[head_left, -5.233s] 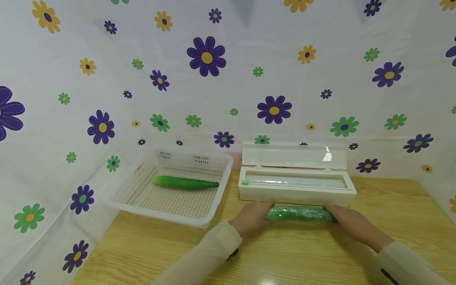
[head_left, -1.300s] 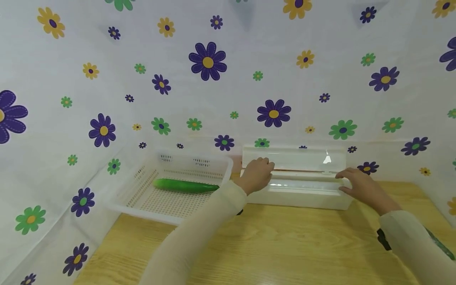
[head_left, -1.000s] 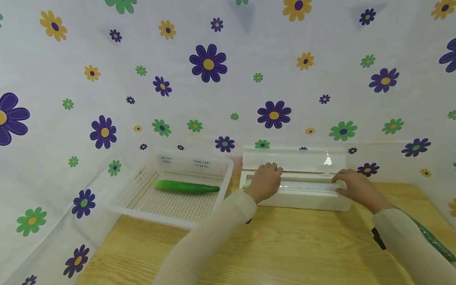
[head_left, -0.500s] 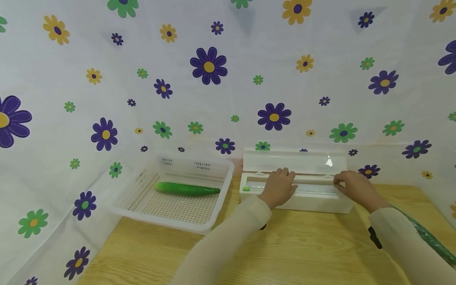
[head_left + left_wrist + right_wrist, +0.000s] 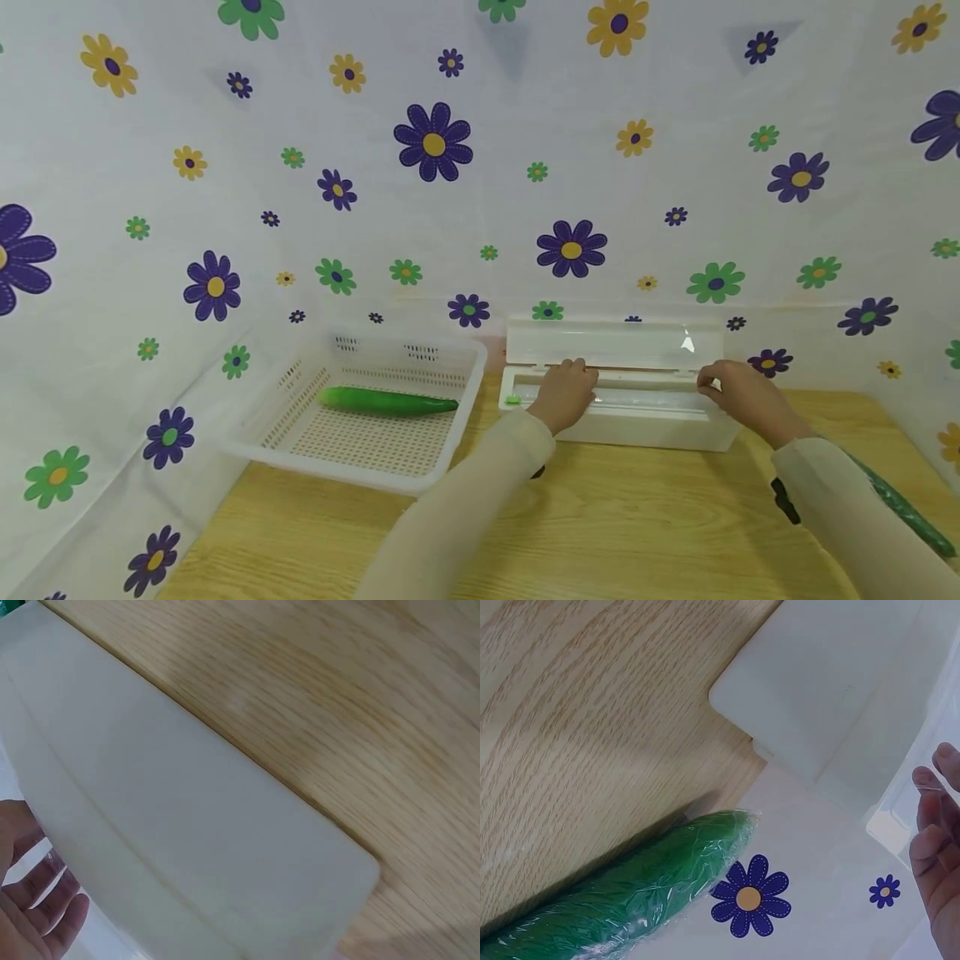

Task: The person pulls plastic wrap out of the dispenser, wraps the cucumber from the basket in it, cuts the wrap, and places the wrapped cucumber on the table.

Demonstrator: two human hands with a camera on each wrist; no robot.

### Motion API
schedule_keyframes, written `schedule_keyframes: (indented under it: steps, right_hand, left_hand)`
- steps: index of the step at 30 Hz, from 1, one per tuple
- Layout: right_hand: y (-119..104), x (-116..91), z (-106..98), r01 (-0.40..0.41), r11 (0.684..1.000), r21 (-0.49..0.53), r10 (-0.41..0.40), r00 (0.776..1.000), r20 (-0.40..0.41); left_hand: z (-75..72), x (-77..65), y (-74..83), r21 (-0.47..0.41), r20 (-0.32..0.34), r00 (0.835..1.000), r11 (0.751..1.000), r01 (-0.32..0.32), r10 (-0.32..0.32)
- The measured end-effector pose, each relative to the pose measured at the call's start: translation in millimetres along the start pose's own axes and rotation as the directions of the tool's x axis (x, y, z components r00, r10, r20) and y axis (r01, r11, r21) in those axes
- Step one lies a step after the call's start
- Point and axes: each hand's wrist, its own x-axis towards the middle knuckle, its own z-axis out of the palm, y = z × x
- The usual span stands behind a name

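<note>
A long white cling film dispenser box [image 5: 637,432] stands on the table, its lid [image 5: 615,344] raised behind it. Inside lies a clear roll of cling film [image 5: 648,400]. My left hand [image 5: 566,397] reaches over the box's front edge, fingertips above the roll; in the left wrist view its fingers are loosely bent and spread. At the right end, my right hand [image 5: 744,400] brings thumb and forefinger together on the film; a thin film edge crosses a fingertip in the right wrist view. A film-wrapped cucumber [image 5: 660,881] lies right of the box, partly hidden by my right sleeve in the head view.
Left of the box sits a white perforated basket [image 5: 345,470] holding an unwrapped cucumber [image 5: 386,403]. A green slider [image 5: 513,400] shows at the box's left end. Behind everything hangs a flower-patterned white cloth [image 5: 495,108]. The wooden table [image 5: 622,525] extends in front.
Both hands earlier held the wrapped cucumber before the box; it now lies at the right. The hands moved onto the box, the left sliding rightward, the right's thumb and forefinger closing together.
</note>
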Motion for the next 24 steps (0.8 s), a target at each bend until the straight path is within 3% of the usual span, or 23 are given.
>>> schedule_keyframes:
  steps: [6,10,14,18,24]
  right_hand:
    - [3,1,-3,0.018,1.0,0.018,-0.017,1.0,-0.011]
    - [4,1,-5,0.028,0.999,0.034,-0.027,1.0,-0.014]
    - [6,2,-5,0.026,0.998,0.059,-0.025,1.0,-0.014]
    - [6,0,-2,0.013,0.996,0.086,-0.014,1.0,0.0]
    - [-1,-1,2,0.022,0.996,0.092,-0.023,1.0,0.007]
  left_hand:
    - [2.9,0.6,-15.0,0.001,-0.081,0.997,1.0,-0.002,0.002]
    - [2.6,0.8,-20.8,0.007,-0.093,0.996,1.0,-0.006,0.007]
    - [-1.5,0.1,-24.1,0.032,-0.1,0.994,0.998,-0.05,0.053]
    - [-4.8,-4.3,-27.4,-0.012,-0.092,0.992,0.996,-0.085,0.084]
    - [2.5,-14.3,-39.0,-0.083,-0.09,0.988,0.987,-0.135,0.127]
